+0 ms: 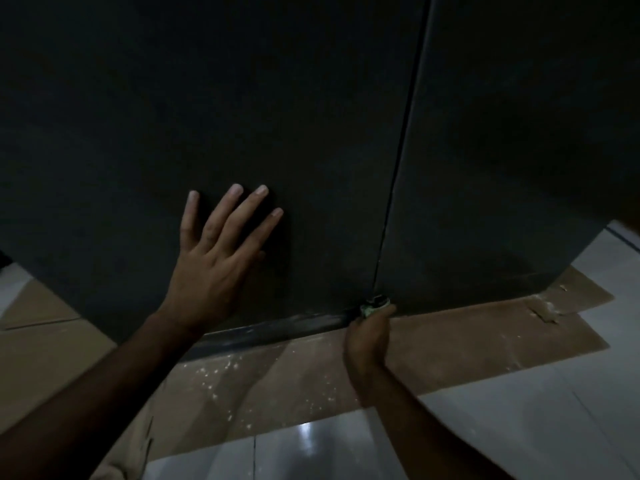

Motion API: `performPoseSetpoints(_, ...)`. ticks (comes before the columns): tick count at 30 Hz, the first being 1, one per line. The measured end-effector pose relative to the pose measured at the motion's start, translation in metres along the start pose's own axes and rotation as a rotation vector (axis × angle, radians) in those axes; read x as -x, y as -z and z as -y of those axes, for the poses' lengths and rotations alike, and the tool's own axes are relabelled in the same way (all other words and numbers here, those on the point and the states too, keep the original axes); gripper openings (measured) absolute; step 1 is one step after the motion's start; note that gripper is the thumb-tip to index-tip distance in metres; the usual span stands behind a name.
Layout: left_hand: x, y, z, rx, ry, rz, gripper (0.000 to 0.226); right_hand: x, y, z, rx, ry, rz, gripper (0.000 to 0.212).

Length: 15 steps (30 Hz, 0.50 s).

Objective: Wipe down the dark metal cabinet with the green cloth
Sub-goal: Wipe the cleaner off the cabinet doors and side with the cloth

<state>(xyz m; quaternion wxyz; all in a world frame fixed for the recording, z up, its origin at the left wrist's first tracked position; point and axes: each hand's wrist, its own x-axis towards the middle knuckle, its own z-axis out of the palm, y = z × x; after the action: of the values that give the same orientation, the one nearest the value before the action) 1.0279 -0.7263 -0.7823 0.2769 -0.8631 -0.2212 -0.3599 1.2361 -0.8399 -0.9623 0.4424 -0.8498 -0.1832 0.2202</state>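
Nearest us, white tiles (519,420), then cardboard (311,375). Our right hand (369,336) curls round the green cloth (374,305) at the cabinet (277,98) foot, by the door seam. Left hand (216,254) flat, fingers spread, pressing its door.

Head view, close, downward at cabinet (242,98) base
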Motion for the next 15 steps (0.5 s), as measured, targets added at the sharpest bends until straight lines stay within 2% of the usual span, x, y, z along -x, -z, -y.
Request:
performPoseSetpoints(3, 0.005, 0.002, 0.000, 0.004, 0.003, 0.004, 0.061, 0.060, -0.060, 0.015, -0.004, 0.205, 0.235, 0.064)
performPoseSetpoints(4, 0.005, 0.001, 0.000, 0.011, -0.007, 0.003, 0.060, 0.071, -0.074, 0.020, 0.013, 0.217, 0.271, 0.066)
performPoseSetpoints(7, 0.009, 0.003, 0.008, 0.046, -0.001, -0.001, 0.058, 0.065, -0.076, 0.018, 0.020, 0.170, 0.216, 0.070)
performPoseSetpoints(9, 0.015, 0.010, 0.015, 0.048, 0.010, -0.005, 0.057, 0.041, -0.054, 0.014, -0.052, 0.071, 0.050, 0.063)
performPoseSetpoints(11, 0.024, 0.016, 0.022, 0.053, 0.012, 0.005, 0.056, 0.017, -0.034, 0.011, -0.069, -0.108, -0.090, 0.061)
performPoseSetpoints(13, 0.033, 0.018, 0.027, 0.042, 0.037, 0.021, 0.059, 0.022, -0.033, 0.015, -0.076, -0.155, -0.043, 0.057)
performPoseSetpoints(15, 0.039, 0.018, 0.031, 0.013, 0.074, 0.037, 0.066, 0.053, -0.057, 0.029, -0.105, -0.042, 0.069, 0.054)
